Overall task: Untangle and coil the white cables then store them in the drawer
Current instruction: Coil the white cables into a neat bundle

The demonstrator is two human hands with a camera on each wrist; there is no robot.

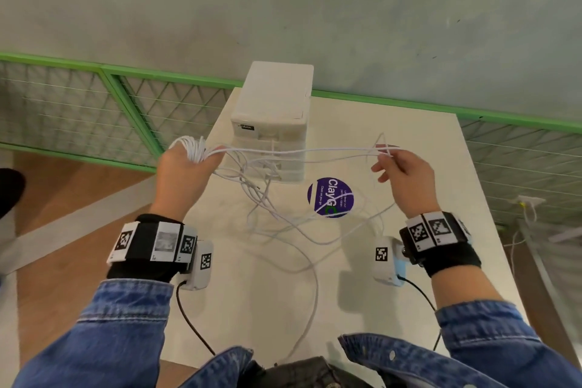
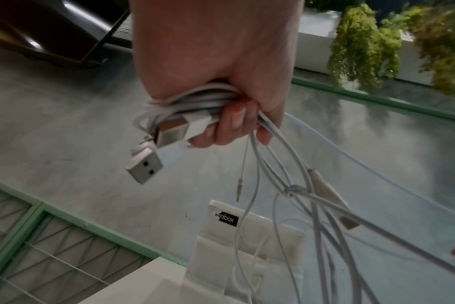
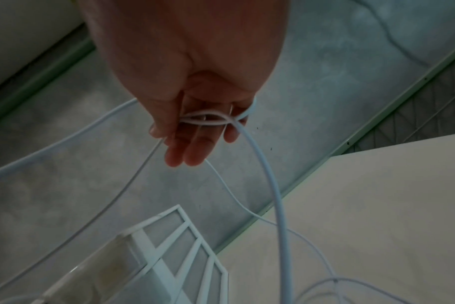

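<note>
White cables (image 1: 277, 195): tangled mass, part held in the air, part slack on the white table (image 1: 441, 186), loops trailing to the near edge. Several strands stretch taut between both hands, passing in front of the drawer unit.

Left hand (image 1: 184, 173): raised at the left, fist clenched round a coiled bundle (image 2: 195, 102) of cable. In the left wrist view, two USB plugs (image 2: 146, 166) stick out of the fist; loose strands hang from it, knotted together (image 2: 292, 189) a little below. A thin audio jack (image 2: 239, 185) dangles among them.

Right hand (image 1: 406, 176): raised at the right, thumb and fingers pinching a small loop of cable (image 3: 210, 119); remaining fingers relaxed, pointing down. One thicker strand (image 3: 270, 185) drops from the pinch toward the table.

White drawer unit (image 1: 274, 116): stands at the far middle of the table, label "abox" on its upper front, drawers closed as far as visible.

Round purple sticker (image 1: 330, 197): on the table, just right of and nearer than the unit, cable strands crossing it.

Green-framed wire mesh railing (image 1: 132, 104) beyond the table. Both wrists carry black bands with square printed markers.
</note>
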